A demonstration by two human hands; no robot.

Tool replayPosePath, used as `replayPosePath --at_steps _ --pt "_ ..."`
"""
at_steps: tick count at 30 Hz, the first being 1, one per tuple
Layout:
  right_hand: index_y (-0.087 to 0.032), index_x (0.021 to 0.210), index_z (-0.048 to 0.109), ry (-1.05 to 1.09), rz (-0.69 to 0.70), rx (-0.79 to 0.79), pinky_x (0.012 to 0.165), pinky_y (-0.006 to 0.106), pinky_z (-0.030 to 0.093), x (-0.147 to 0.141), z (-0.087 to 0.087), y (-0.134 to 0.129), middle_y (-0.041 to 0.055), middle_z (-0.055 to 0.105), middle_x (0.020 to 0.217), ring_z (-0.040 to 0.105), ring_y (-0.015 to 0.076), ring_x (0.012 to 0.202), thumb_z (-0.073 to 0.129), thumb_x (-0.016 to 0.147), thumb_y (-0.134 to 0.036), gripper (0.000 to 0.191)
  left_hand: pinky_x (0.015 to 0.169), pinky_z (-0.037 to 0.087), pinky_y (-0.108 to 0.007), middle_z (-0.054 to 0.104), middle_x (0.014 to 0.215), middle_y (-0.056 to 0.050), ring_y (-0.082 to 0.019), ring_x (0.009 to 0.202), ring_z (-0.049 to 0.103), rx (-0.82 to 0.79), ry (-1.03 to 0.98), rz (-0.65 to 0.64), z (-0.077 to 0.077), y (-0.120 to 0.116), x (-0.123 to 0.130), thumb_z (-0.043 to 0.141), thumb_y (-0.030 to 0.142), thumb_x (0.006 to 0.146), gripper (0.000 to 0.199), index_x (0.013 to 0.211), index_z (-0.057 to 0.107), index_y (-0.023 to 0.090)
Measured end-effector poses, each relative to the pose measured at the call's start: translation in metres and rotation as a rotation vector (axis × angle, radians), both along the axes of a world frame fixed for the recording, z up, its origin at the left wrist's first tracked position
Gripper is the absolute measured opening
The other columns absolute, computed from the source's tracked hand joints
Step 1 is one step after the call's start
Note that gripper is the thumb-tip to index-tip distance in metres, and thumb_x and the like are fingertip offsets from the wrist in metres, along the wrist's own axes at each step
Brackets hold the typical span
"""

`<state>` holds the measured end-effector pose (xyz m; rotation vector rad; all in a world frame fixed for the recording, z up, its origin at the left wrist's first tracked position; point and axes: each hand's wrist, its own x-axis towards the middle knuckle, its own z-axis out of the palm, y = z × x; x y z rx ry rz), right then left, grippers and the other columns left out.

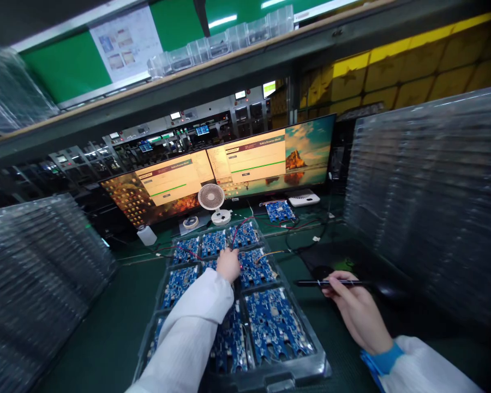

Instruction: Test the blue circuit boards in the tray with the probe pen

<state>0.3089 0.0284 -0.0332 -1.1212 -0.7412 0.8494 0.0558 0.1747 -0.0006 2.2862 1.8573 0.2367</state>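
Observation:
A clear plastic tray (284, 367) lies on the green bench in front of me and holds several blue circuit boards (276, 326). My left hand (228, 264), in a white sleeve, reaches over the tray and rests on a board in the middle rows; its fingers are curled, and whether they grip anything is hidden. To the right of the tray, my right hand (355, 305) holds a thin black pen (331, 283) level, tip pointing left. Red and black wires (245, 224) run over the far boards.
Tall stacks of clear trays stand at left (36, 273) and right (429, 202). Two monitors (265, 158) face me at the back, with a small white fan (211, 199), a white bottle (146, 235) and a lone board (280, 210) before them. A shelf (229, 71) hangs overhead.

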Motion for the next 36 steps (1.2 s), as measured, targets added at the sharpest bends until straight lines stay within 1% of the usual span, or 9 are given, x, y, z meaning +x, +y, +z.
replayPosePath --at_steps 5,11,15,20,23,25,29,33,36 --pt "-0.022 0.081 0.058 -0.005 0.016 0.006 0.059 0.03 0.053 -0.002 -0.004 0.0 0.0009 0.056 0.079 0.054 0.0149 0.067 0.074 0.066 -0.06 0.044 0.097 0.042 -0.031 0.06 0.112 -0.017 -0.022 0.106 0.056 0.046 0.016 0.004 0.002 0.02 0.007 0.047 0.002 0.081 0.032 0.11 0.059 0.007" --pt "-0.022 0.083 0.058 -0.016 0.053 -0.007 0.061 0.031 0.053 -0.005 -0.005 -0.002 0.0014 0.057 0.079 0.055 0.0155 0.067 0.072 0.069 -0.058 0.042 0.089 0.045 -0.025 0.062 0.102 -0.01 -0.017 0.095 0.06 0.071 -0.052 0.095 -0.003 0.033 0.013 0.049 0.0 0.076 0.026 0.093 0.063 0.014" --pt "-0.022 0.083 0.057 -0.005 0.057 -0.017 0.062 0.031 0.053 -0.004 -0.005 -0.003 0.0008 0.057 0.08 0.055 0.0154 0.068 0.072 0.069 -0.059 0.042 0.089 0.045 -0.025 0.061 0.103 -0.01 -0.017 0.094 0.06 0.073 -0.084 0.096 -0.006 0.034 0.019 0.054 0.003 0.075 0.023 0.088 0.067 0.016" --pt "-0.022 0.082 0.057 0.002 0.066 -0.029 0.061 0.031 0.052 -0.004 -0.006 -0.003 0.0006 0.056 0.078 0.055 0.0154 0.067 0.073 0.067 -0.059 0.043 0.092 0.045 -0.027 0.062 0.108 -0.012 -0.02 0.1 0.059 0.079 -0.087 0.05 -0.001 0.027 0.025 0.056 0.007 0.076 0.021 0.09 0.069 0.015" --pt "-0.022 0.082 0.057 0.004 0.066 -0.03 0.062 0.031 0.052 -0.004 -0.005 -0.003 0.0006 0.056 0.08 0.055 0.0154 0.068 0.074 0.066 -0.058 0.043 0.096 0.044 -0.03 0.067 0.107 -0.013 -0.022 0.103 0.061 0.062 -0.09 -0.004 0.004 0.012 0.03 0.048 0.008 0.081 0.029 0.101 0.069 0.014" --pt "-0.022 0.083 0.057 0.005 0.068 -0.03 0.062 0.031 0.052 -0.004 -0.004 -0.003 0.0008 0.057 0.08 0.055 0.0154 0.068 0.074 0.067 -0.057 0.042 0.096 0.045 -0.028 0.07 0.106 -0.01 -0.02 0.102 0.062 0.032 -0.099 -0.066 0.005 -0.001 0.035 0.047 0.011 0.084 0.032 0.107 0.068 0.016" --pt "-0.022 0.082 0.057 0.009 0.071 -0.034 0.061 0.031 0.052 -0.004 -0.004 -0.003 0.0011 0.057 0.079 0.054 0.0153 0.067 0.074 0.066 -0.058 0.043 0.095 0.045 -0.026 0.071 0.104 -0.007 -0.019 0.102 0.063 -0.009 -0.094 -0.147 0.002 -0.017 0.043 0.056 0.015 0.081 0.025 0.102 0.069 0.018" --pt "-0.021 0.081 0.057 0.022 0.066 -0.04 0.06 0.029 0.051 -0.004 -0.005 -0.002 0.0005 0.056 0.078 0.054 0.0142 0.066 0.076 0.063 -0.058 0.045 0.091 0.047 -0.031 0.069 0.102 -0.012 -0.023 0.098 0.064 -0.039 -0.061 -0.135 -0.004 -0.015 0.048 0.054 0.016 0.084 0.018 0.093 0.069 0.013" --pt "-0.02 0.081 0.058 0.035 0.061 -0.039 0.059 0.028 0.05 -0.005 -0.005 -0.001 -0.0003 0.056 0.077 0.053 0.0132 0.065 0.078 0.061 -0.057 0.047 0.088 0.048 -0.034 0.064 0.108 -0.018 -0.024 0.094 0.064 -0.044 -0.053 -0.132 -0.005 -0.01 0.05 0.047 0.012 0.087 0.023 0.103 0.063 0.008"
